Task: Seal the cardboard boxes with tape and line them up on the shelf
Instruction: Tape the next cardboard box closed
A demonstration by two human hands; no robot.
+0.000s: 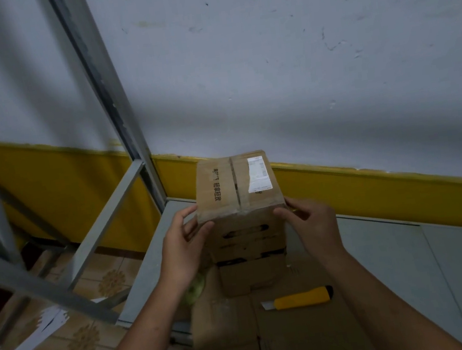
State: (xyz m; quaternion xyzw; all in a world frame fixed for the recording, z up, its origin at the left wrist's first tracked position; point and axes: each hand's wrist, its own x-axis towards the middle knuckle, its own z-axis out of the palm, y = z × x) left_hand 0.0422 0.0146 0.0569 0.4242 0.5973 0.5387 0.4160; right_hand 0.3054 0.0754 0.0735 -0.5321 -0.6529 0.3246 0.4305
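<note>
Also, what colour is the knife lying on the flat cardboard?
The knife is yellow with a black end; the head view shows it best.

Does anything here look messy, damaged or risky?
Yes. The yellow utility knife lies on flattened cardboard with its blade out, and torn white paper scraps litter the tiled floor on the left.

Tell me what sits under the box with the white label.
The labelled box, held by the left hand and right hand, rests on more stacked cardboard boxes. Only their near faces show; their tops are covered.
</note>
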